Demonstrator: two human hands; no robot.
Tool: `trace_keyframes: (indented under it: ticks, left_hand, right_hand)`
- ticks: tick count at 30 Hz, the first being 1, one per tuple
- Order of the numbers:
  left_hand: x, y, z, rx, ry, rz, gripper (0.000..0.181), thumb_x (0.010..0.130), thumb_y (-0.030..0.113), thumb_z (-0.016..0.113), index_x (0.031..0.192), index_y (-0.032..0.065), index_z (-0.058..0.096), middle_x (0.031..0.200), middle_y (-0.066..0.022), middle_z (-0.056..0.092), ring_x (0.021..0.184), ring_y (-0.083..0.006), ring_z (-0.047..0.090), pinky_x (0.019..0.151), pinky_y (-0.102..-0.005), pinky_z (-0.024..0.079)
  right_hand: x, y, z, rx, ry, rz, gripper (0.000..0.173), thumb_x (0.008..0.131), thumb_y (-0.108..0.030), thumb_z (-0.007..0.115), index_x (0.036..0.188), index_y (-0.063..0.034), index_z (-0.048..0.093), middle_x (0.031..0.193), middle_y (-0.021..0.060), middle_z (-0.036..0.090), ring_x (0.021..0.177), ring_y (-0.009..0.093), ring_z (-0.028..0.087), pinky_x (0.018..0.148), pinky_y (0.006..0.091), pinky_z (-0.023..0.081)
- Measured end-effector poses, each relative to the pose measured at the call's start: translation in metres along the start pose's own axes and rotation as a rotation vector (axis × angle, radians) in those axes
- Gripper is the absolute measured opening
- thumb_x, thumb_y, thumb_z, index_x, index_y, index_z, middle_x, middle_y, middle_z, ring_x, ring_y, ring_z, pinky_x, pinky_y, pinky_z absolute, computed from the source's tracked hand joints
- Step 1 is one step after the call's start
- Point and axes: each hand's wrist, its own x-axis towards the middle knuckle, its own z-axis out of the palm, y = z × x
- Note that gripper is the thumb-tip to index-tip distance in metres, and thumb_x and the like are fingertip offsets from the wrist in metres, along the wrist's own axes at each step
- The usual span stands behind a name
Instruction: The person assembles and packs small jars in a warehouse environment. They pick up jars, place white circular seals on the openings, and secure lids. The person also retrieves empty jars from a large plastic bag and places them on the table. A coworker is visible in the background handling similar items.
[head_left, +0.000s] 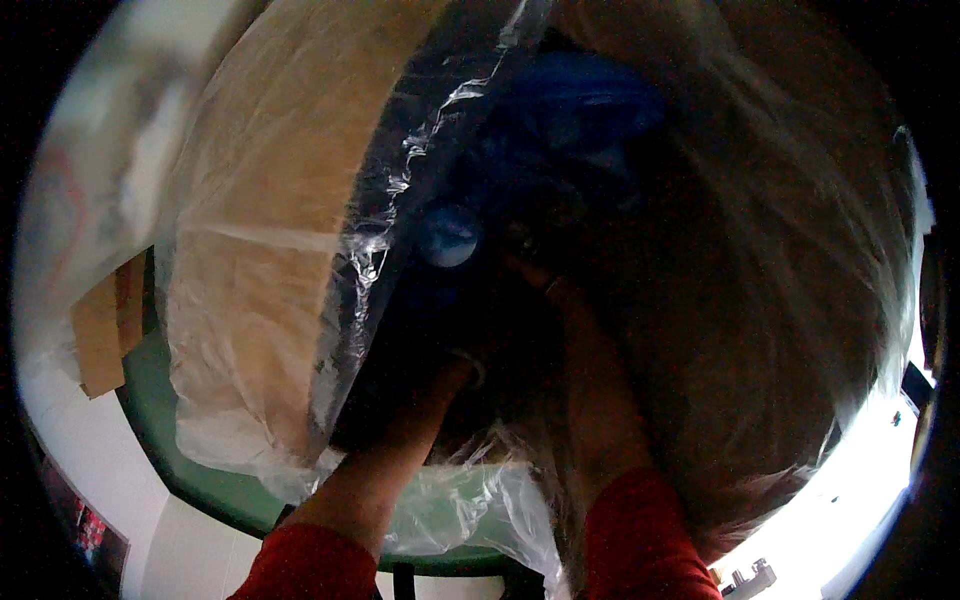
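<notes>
Both my arms, in red sleeves, reach down into a large cardboard box (262, 277) with clear plastic film (465, 94) over its walls. My left forearm (397, 450) enters at the near side, a pale band (475, 369) around the wrist. Beyond that band my left hand is lost in shadow. Farther in, my right hand (529, 266) shows only as a dim shape, its fingers unclear. A round, pale-blue shiny object (450, 236) lies just left of it. Dark blue material (577, 105), perhaps plastic, fills the far part of the interior. What either hand touches is too dark to see.
Loose plastic film (465, 510) hangs over the near rim, between my forearms. Beneath the box is a green surface (225, 480) with a dark edge. A cardboard piece (105, 330) sticks out at the left. Small metal parts (750, 577) lie at the lower right.
</notes>
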Motion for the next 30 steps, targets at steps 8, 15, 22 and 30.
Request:
trace_keyframes:
  ticks: [8, 15, 22, 30]
  left_hand:
    - [-0.002, -0.003, -0.013, -0.156, -0.054, -0.048, 0.05, 0.091, 0.041, 0.041, 0.13, 0.0099, 0.045, 0.126, -0.0103, 0.052, 0.107, -0.0267, 0.053, 0.088, -0.0481, 0.044]
    - [-0.003, -0.016, -0.023, -0.362, -0.114, -0.08, 0.051, 0.091, 0.043, 0.041, 0.131, 0.0109, 0.044, 0.126, -0.0093, 0.051, 0.108, -0.0267, 0.052, 0.087, -0.0475, 0.044]
    - [-0.002, -0.018, -0.016, -0.48, -0.035, -0.074, 0.052, 0.091, 0.044, 0.04, 0.131, 0.0119, 0.044, 0.127, -0.0083, 0.05, 0.108, -0.0266, 0.051, 0.087, -0.0469, 0.045]
    - [0.007, -0.011, -0.009, -0.733, 0.136, -0.117, 0.052, 0.091, 0.046, 0.04, 0.131, 0.013, 0.043, 0.128, -0.0071, 0.049, 0.109, -0.0266, 0.05, 0.086, -0.0463, 0.045]
  right_hand:
    - [-0.007, 0.006, 0.004, 0.043, -0.067, 0.074, 0.054, 0.083, -0.045, 0.059, 0.121, -0.0068, 0.055, 0.122, 0.0086, 0.055, 0.108, 0.024, 0.051, 0.094, 0.0362, 0.041]
    - [-0.012, 0.013, 0.017, 0.095, -0.157, 0.142, 0.054, 0.082, -0.044, 0.06, 0.12, -0.0061, 0.055, 0.12, 0.009, 0.056, 0.106, 0.024, 0.052, 0.093, 0.0366, 0.042]
    - [-0.017, 0.023, 0.026, 0.124, -0.151, 0.183, 0.054, 0.082, -0.043, 0.061, 0.12, -0.0055, 0.056, 0.119, 0.0093, 0.057, 0.104, 0.024, 0.053, 0.091, 0.0369, 0.043]
    - [-0.013, 0.019, 0.015, 0.185, -0.024, 0.196, 0.054, 0.081, -0.043, 0.062, 0.119, -0.0047, 0.056, 0.117, 0.0097, 0.058, 0.102, 0.025, 0.055, 0.089, 0.0374, 0.044]
